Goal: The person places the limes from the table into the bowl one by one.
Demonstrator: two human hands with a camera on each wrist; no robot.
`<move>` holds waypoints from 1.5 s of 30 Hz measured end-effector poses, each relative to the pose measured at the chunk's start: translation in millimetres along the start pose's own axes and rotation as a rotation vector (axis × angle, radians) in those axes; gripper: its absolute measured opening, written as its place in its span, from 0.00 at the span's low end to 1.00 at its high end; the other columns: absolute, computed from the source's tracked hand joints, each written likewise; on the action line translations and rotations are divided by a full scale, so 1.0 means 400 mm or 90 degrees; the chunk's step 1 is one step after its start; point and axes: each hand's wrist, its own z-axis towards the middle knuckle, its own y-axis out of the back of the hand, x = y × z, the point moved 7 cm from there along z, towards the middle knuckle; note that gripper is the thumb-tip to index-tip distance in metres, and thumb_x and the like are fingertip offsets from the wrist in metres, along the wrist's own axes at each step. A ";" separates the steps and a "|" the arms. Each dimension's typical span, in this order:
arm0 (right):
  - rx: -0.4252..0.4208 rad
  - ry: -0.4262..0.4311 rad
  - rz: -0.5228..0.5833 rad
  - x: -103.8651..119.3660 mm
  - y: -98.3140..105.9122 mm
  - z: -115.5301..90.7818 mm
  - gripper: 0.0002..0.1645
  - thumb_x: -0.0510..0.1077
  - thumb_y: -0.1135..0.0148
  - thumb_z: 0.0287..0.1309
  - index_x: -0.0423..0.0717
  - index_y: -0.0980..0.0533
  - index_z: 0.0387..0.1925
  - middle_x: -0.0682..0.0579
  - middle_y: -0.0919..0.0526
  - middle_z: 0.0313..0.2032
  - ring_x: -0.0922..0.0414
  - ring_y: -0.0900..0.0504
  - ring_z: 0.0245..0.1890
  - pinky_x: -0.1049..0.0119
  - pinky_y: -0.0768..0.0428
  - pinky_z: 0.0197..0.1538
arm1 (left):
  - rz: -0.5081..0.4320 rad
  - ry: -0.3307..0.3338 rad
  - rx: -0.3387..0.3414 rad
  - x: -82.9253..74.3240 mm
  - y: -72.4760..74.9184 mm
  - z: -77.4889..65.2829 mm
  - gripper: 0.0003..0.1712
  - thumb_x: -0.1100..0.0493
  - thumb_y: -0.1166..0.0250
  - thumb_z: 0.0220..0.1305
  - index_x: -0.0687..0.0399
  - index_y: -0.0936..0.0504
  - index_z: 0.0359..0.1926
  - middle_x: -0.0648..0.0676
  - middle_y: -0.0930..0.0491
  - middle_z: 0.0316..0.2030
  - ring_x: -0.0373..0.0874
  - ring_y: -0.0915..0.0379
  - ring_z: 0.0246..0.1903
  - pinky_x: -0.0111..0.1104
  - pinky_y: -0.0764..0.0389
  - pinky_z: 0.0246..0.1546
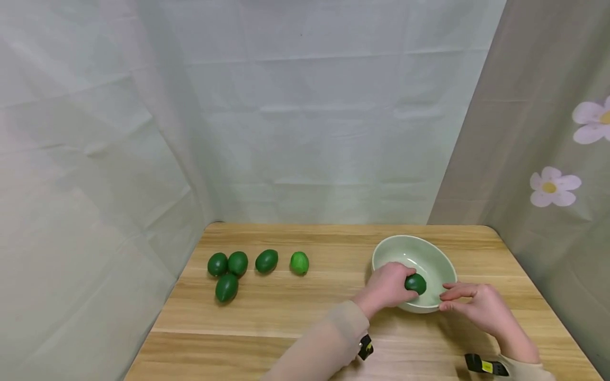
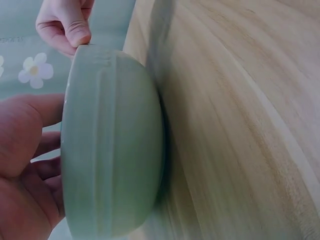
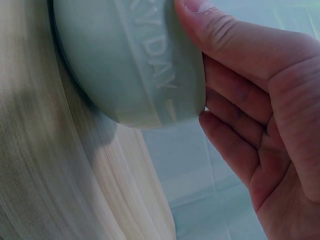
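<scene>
A pale green bowl stands on the right part of the wooden table. My left hand reaches over its near-left rim and holds a dark green avocado inside it. In the left wrist view, the bowl wall hides the avocado and the fingertips of the left hand. With the thumb outside and the fingers over the inner side, my right hand pinches the bowl's right rim. The right wrist view shows that hand at the rim, beside raised lettering on the bowl.
Toward the left of the table lie several dark green avocados, three of them grouped around one avocado, another avocado apart. A brighter green lime lies to their right. Pale curtains hang behind and beside the table.
</scene>
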 end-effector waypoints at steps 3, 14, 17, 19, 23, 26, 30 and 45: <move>-0.008 0.007 0.006 0.002 0.000 -0.001 0.11 0.50 0.10 0.42 0.62 0.08 0.28 0.54 0.07 0.42 0.62 0.12 0.48 0.90 0.33 0.50 | 0.012 0.009 0.016 -0.001 -0.010 0.002 0.12 0.43 0.21 0.63 0.40 0.12 0.42 0.35 0.22 0.29 0.29 0.31 0.32 0.20 0.32 0.34; -0.013 0.007 0.007 0.000 -0.003 -0.008 0.10 0.50 0.10 0.42 0.62 0.08 0.28 0.55 0.07 0.41 0.64 0.13 0.49 0.90 0.33 0.50 | 0.016 0.037 0.067 -0.004 -0.033 0.001 0.19 0.37 0.24 0.65 0.35 0.08 0.52 0.30 0.16 0.39 0.27 0.25 0.38 0.21 0.28 0.36; -0.017 0.009 0.010 0.000 -0.001 -0.009 0.11 0.49 0.10 0.42 0.62 0.08 0.28 0.54 0.07 0.41 0.65 0.13 0.49 0.90 0.33 0.50 | 0.014 0.040 0.083 -0.005 -0.037 0.002 0.26 0.35 0.26 0.66 0.33 0.12 0.63 0.30 0.14 0.51 0.26 0.22 0.48 0.22 0.25 0.46; -0.018 0.009 0.013 0.000 0.000 -0.009 0.11 0.49 0.10 0.42 0.61 0.08 0.28 0.54 0.07 0.41 0.66 0.13 0.49 0.90 0.33 0.50 | 0.009 0.032 0.087 -0.007 -0.038 0.002 0.27 0.36 0.27 0.67 0.33 0.13 0.65 0.31 0.15 0.54 0.27 0.21 0.52 0.22 0.24 0.49; -0.014 0.006 0.012 0.001 0.001 -0.008 0.10 0.49 0.10 0.42 0.61 0.08 0.27 0.53 0.07 0.41 0.67 0.13 0.48 0.89 0.32 0.48 | 0.003 0.006 0.088 -0.011 -0.042 0.002 0.26 0.36 0.29 0.70 0.33 0.13 0.65 0.30 0.15 0.54 0.26 0.22 0.51 0.21 0.26 0.47; -0.010 0.003 0.006 0.000 0.001 -0.007 0.10 0.49 0.11 0.43 0.62 0.08 0.28 0.54 0.07 0.41 0.65 0.13 0.48 0.89 0.32 0.48 | 0.003 -0.003 0.092 -0.013 -0.044 0.002 0.25 0.36 0.32 0.72 0.33 0.13 0.65 0.30 0.15 0.55 0.25 0.23 0.51 0.21 0.26 0.46; -0.008 0.003 0.003 0.000 0.002 -0.005 0.10 0.50 0.11 0.42 0.62 0.08 0.27 0.54 0.07 0.41 0.64 0.12 0.48 0.89 0.32 0.48 | 0.010 -0.001 0.091 -0.014 -0.046 0.001 0.25 0.35 0.33 0.73 0.32 0.14 0.66 0.30 0.16 0.55 0.27 0.22 0.52 0.23 0.24 0.46; -0.014 0.014 0.013 -0.002 -0.002 -0.003 0.10 0.49 0.10 0.42 0.61 0.08 0.27 0.54 0.07 0.41 0.65 0.13 0.48 0.89 0.32 0.49 | 0.030 0.040 0.088 -0.015 -0.031 -0.007 0.29 0.36 0.33 0.72 0.32 0.19 0.71 0.34 0.16 0.58 0.30 0.20 0.55 0.26 0.21 0.49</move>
